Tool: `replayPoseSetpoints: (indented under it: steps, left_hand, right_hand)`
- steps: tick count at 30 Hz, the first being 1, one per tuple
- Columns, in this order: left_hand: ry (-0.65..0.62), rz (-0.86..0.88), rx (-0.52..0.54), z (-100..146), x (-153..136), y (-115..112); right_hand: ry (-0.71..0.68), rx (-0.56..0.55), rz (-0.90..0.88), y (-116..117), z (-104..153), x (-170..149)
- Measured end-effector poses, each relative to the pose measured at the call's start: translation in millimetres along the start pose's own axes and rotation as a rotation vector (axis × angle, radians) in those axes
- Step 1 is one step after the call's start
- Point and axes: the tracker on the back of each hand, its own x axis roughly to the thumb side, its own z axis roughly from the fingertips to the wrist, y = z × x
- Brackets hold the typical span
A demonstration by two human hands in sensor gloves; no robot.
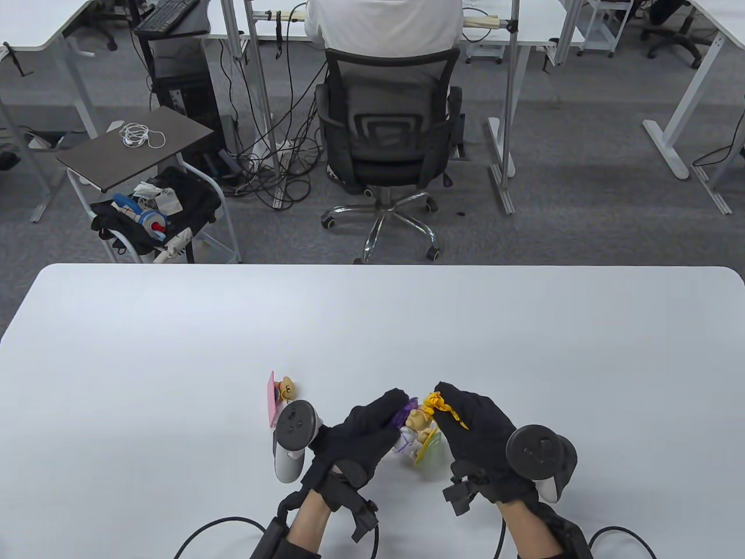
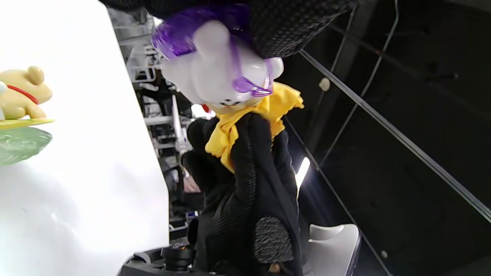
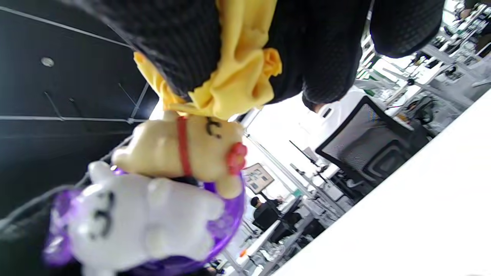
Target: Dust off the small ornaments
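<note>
Office desks, a mesh chair and tangled cables fill the room behind a white worktop (image 1: 174, 349), and the action sits close to its near edge, a little right of the middle.

Lifted just above that surface is the ornament in hand (image 1: 414, 434): a small moulded figurine of a white creature and a cream bear with a red collar on a translucent purple base. The left hand (image 1: 361, 434) holds it from the left, its grip closed around the purple base. The right hand (image 1: 480, 434) pinches a bunched yellow cloth (image 1: 442, 406) between its fingers, and in the right wrist view the cloth's folds touch the top of the cream bear's head.

The figurine looks like hard glossy plastic, light and rigid, so it should be slick under the gloves and likely to twist if squeezed on a rounded body. The base appears to be the safest place to hold, since it is the widest part; ears, arms and the thin base rim look like the pieces most apt to snap. The cloth is soft and limp, so it will mould into crevices only where a fingertip backs it.

A second ornament (image 1: 282, 396), a yellow bear with a pink panel, stands on the worktop just left of the left hand's tracker (image 1: 294, 437). The right hand's tracker (image 1: 541, 457) sits toward the near right.
</note>
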Motion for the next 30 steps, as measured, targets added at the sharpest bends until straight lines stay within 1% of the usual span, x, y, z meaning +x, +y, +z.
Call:
replayPoseSetpoints:
  steps: [1,2,4,5,6,8,9,10,11,12,13,15,17,20,22,24,27,30]
  left_hand:
    - [0.011,0.043,0.014,0.0,-2.5,2.4]
    - [0.02,0.077,0.03,0.4,-4.0,3.6]
    - [0.022,0.137,0.058,0.3,-7.4,5.7]
    - [0.029,0.153,0.06,0.4,-9.2,6.3]
    - [0.034,0.167,0.056,0.5,-10.0,6.1]
    - [0.032,0.232,0.046,-0.2,-11.1,3.2]
    - [0.025,0.29,0.034,-0.5,-11.6,1.3]
    - [0.019,0.334,0.029,-0.6,-12.5,0.5]
    - [-0.001,0.402,0.028,-0.5,-12.9,0.5]
    - [0.016,0.426,0.032,-0.4,-13.2,0.9]
    - [-0.003,0.431,0.028,-0.6,-13.4,2.5]
    - [0.011,0.388,0.045,-0.2,-12.5,6.1]
    - [0.073,0.304,0.098,0.9,-10.7,13.9]
    - [0.216,0.041,0.22,-0.3,-11.4,31.5]
    - [0.319,-0.096,0.273,-5.8,-16.4,41.1]
    - [0.39,-0.156,0.283,-13.4,-23.7,48.2]
    - [0.509,-0.199,0.244,-28.5,-39.0,59.1]
    - [0.59,-0.22,0.233,-41.8,-52.5,66.8]
  right_hand:
    - [-0.006,-0.025,0.028,-1.2,1.4,-0.2]
    - [-0.019,-0.038,0.02,-1.6,2.2,1.3]
    - [-0.087,-0.061,-0.029,-0.3,6.1,12.1]
    - [-0.158,-0.059,-0.016,2.9,10.1,24.6]
    - [-0.186,-0.056,0.001,4.9,12.0,30.2]
    - [-0.251,-0.054,0.094,13.0,16.8,42.7]
    - [-0.262,-0.059,0.152,17.4,18.4,45.4]
    - [-0.261,-0.069,0.16,18.0,17.9,43.8]
    - [-0.224,-0.058,0.167,19.0,16.0,40.2]
    - [-0.206,-0.059,0.158,18.7,14.2,35.7]
    - [-0.174,-0.048,0.168,19.0,12.8,30.5]
    - [-0.119,-0.045,0.189,17.4,9.4,20.1]
    - [-0.078,-0.047,0.149,14.9,6.9,11.9]
    - [-0.049,-0.05,0.139,11.6,6.2,6.4]
    - [-0.042,-0.045,0.139,11.9,6.5,4.6]
    - [-0.037,-0.038,0.149,13.1,6.7,3.2]
    - [-0.026,-0.021,0.152,14.6,6.7,0.1]
    - [-0.011,-0.016,0.153,14.2,6.3,-3.7]
